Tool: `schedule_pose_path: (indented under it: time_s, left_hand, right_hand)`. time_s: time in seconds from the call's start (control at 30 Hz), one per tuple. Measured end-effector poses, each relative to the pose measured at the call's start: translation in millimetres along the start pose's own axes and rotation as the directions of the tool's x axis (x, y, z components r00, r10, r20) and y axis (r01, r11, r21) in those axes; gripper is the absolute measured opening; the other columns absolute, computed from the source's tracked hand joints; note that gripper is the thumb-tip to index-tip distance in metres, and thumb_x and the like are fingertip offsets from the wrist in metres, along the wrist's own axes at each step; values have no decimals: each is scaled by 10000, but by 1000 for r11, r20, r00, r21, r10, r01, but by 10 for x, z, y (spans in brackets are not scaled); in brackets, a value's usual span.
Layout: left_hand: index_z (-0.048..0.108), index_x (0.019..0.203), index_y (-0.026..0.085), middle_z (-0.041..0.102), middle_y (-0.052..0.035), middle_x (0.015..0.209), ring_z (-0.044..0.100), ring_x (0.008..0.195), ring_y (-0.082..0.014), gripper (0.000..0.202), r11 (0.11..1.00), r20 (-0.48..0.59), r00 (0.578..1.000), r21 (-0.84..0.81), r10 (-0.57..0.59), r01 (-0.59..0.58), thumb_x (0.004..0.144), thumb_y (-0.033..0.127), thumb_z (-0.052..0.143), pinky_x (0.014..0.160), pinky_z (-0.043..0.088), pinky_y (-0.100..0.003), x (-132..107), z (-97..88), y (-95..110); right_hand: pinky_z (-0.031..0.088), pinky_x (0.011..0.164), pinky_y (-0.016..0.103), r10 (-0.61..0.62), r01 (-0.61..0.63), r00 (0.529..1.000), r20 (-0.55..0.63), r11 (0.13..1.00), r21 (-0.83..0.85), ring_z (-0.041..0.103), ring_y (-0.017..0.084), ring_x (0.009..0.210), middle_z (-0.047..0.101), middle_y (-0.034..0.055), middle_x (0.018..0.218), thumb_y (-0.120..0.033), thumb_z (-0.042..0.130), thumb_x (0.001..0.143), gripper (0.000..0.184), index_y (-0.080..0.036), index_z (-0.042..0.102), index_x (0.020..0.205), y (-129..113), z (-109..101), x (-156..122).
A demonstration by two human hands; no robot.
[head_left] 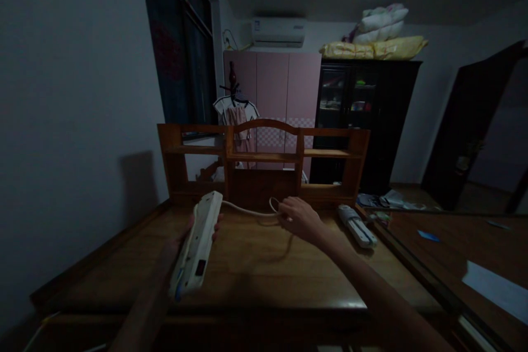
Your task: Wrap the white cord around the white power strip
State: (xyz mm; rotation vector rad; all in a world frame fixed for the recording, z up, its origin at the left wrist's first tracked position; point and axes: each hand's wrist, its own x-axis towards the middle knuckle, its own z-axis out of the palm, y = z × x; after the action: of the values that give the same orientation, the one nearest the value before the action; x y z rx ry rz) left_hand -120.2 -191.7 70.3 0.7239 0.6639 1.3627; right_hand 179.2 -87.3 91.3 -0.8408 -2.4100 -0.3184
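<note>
While the left hand [176,243] clamps its fingers around a white power strip [203,242], aslant above the wooden desk [256,264], the right hand [300,217] bunches fingers on its cord [247,211]. Second strip [358,228] lies right, apart. Beyond: shelf unit [264,158], partly blocking pink wardrobe [272,82], black cabinet [396,104].

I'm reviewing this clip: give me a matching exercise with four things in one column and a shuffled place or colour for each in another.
Things:
1. power strip with dark switch
2. white cable
3. wardrobe
4. air conditioner

Places or colours:
A. pink
B. in the right hand's grip
C. high on the back wall
D. in the left hand's grip

Pairs: 1-D, 2-B, 3-A, 4-C
</note>
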Motion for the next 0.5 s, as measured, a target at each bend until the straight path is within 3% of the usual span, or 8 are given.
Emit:
schedule_pose_path:
  time_s: [0.17,0.27,0.37,0.43,0.5]
  left_hand:
    - [490,1316,161,691,-107,1054,698,799,-193,439,969,-10,971,59,239,-238,904,312,481,660,595,-274,-158,171,209]
    - [502,1309,171,649,-105,1169,680,879,-196,434,920,15,922,55,387,-387,918,350,442,707,588,-276,-191,284,328]
    - [508,1303,166,612,-98,1236,672,889,-190,430,893,3,896,78,445,-444,918,345,436,748,580,-290,-269,414,381]
    - [510,1301,165,620,-99,1222,676,859,-201,446,891,-21,894,100,447,-443,905,362,452,711,588,-304,-366,493,374]
    - [513,1299,173,631,-92,1205,674,866,-210,463,894,-51,894,90,445,-440,895,394,461,701,589,-307,-481,543,346]
  right_hand:
    - [308,581,198,199,-192,980,10,930,314,471,100,641,529,-26,683,-294,544,846,167,-155,576,758,498,-1,225]
    - [296,544,185,205,-285,949,241,885,368,467,88,609,532,-37,632,-359,533,844,249,-140,605,752,651,51,394]
    - [336,509,178,108,-341,842,529,866,365,509,89,546,586,-32,583,-325,685,701,198,-130,650,697,611,146,536]
    - [371,481,183,63,-347,791,609,866,360,531,100,484,595,-32,517,-239,810,502,221,-126,651,606,496,255,579]
    - [408,472,192,46,-349,771,635,865,361,557,119,458,600,-27,484,-148,846,356,286,-122,643,556,353,379,590]
